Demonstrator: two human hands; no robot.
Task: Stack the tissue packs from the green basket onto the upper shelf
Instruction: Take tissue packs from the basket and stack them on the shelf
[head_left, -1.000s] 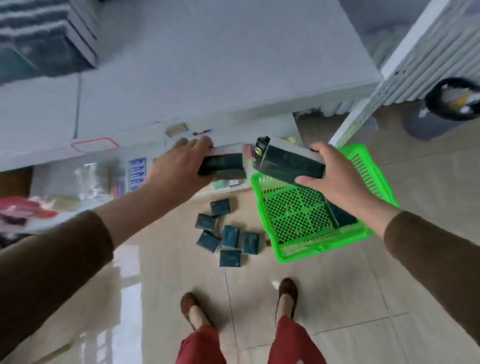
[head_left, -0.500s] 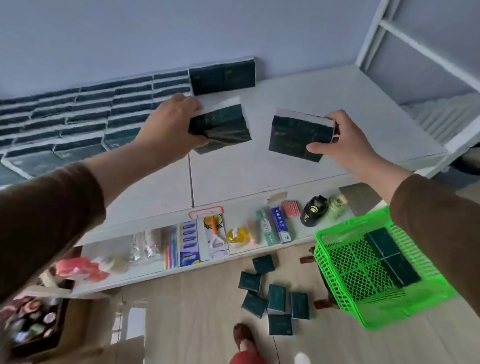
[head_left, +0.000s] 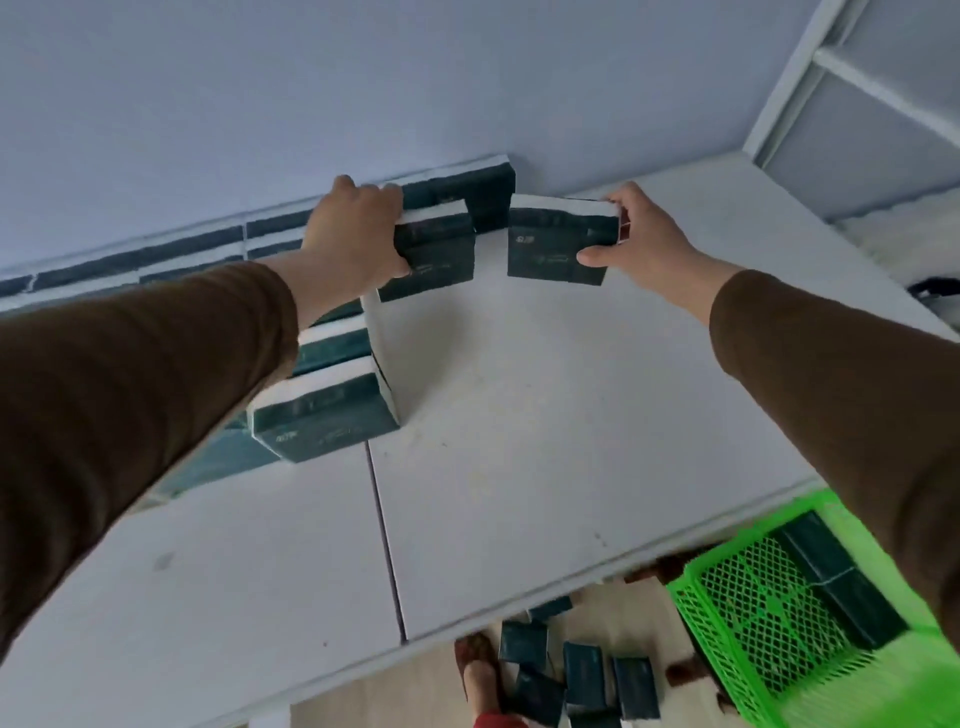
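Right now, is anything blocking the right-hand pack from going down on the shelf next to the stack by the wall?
Nothing visible does. The right hand holds its tissue pack above bare upper shelf, right of the stacked packs at the wall. The left hand holds its own pack apart, to the left.

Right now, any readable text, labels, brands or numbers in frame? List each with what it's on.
None can be read.
Pack in the left hand: pale print on its face, blurred.
Pack in the right hand: small pale logo and line on its face, too blurred to read.
Front pack of the shelf stack: faint marks, illegible.
Packs in the green basket and on the floor: no legible print.
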